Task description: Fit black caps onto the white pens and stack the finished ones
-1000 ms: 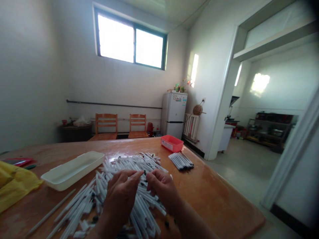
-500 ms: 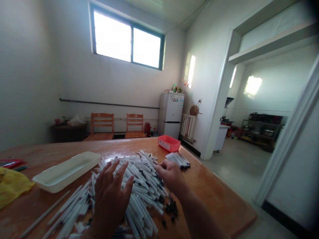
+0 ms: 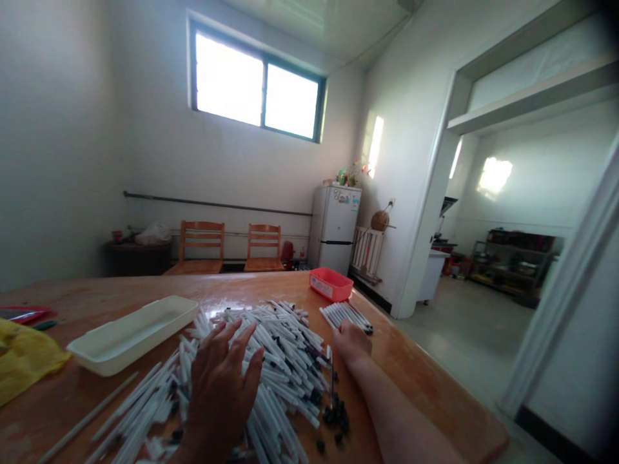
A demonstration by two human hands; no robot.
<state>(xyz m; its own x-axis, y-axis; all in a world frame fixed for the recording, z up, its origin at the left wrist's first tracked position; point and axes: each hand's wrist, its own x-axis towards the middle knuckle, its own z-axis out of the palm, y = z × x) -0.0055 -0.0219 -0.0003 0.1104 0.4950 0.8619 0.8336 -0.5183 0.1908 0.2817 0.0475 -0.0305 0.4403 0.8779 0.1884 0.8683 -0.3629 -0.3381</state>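
A large heap of white pens (image 3: 285, 351), some with black ends, covers the middle of the table. My left hand (image 3: 225, 380) is over the heap's left part, fingers spread and seemingly holding nothing. To the right of the heap, my right hand (image 3: 352, 341) is closed at the near edge of a neat row of white pens (image 3: 341, 314) with black ends. Its fingertips face away, so anything in them is hidden. Small black caps (image 3: 337, 414) lie in a cluster left of my right forearm. A thin upright-looking rod (image 3: 331, 383) shows beside them.
A red plastic basket (image 3: 331, 283) stands behind the row. On the left are a long cream tray (image 3: 109, 361), a yellow plastic bag (image 3: 26, 361) and a thin stick (image 3: 91, 415). The wooden table (image 3: 425, 386) has a rounded right corner. Two chairs (image 3: 202, 248) stand beyond.
My right hand has moved right, from the heap's edge to the row of pens, still closed. My left hand stays spread over the heap. The view has shifted slightly.
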